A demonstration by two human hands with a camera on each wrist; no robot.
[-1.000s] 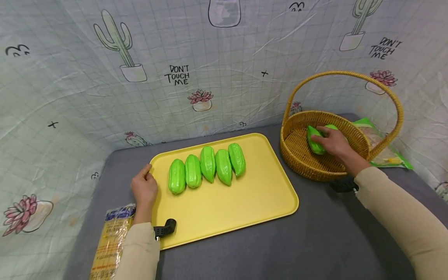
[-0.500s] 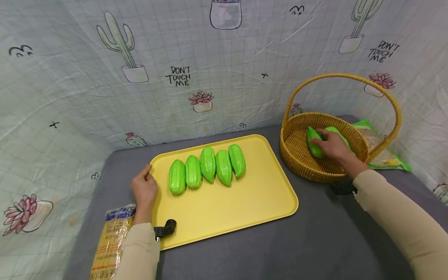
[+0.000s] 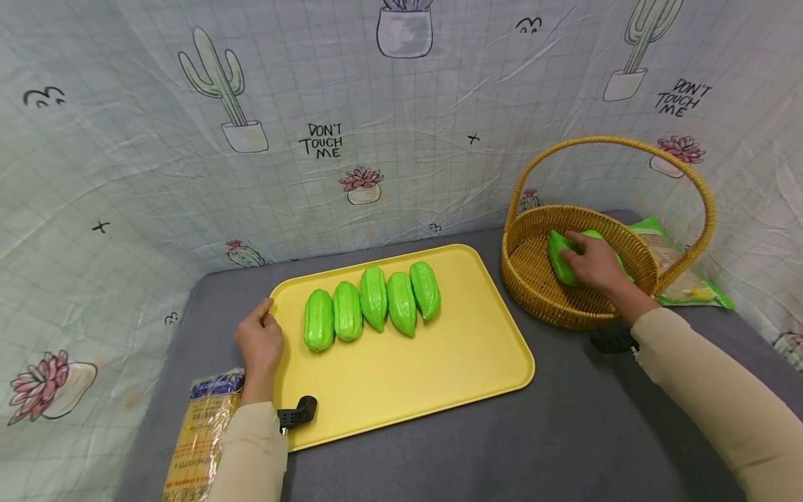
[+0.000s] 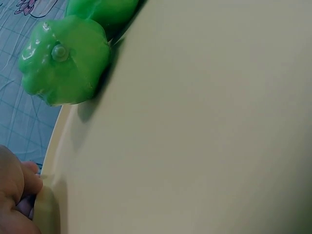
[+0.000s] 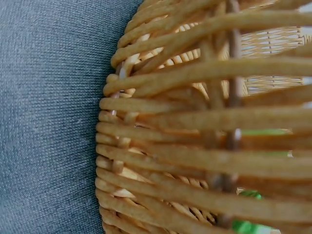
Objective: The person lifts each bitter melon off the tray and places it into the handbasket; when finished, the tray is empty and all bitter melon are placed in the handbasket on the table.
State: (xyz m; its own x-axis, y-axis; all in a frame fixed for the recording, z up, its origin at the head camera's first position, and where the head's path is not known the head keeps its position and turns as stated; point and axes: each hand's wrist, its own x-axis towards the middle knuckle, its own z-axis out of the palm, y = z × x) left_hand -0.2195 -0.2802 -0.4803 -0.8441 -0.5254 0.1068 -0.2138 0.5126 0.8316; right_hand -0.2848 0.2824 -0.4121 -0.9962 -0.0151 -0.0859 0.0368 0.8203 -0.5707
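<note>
Grey cloth tabletop (image 3: 564, 432), cactus-print sheet (image 3: 188, 174) walling it behind.

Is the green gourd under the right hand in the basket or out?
In: the green gourd lies inside the basket, gripped by the right hand.

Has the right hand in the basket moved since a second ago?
No. The right hand still rests on the green vegetable inside the basket, at the same spot against its rim.

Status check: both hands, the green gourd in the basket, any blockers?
Right hand grips green gourd inside wicker basket. Left hand holds yellow tray edge. Five gourds in a row on tray. Basket handle arches overhead.
</note>
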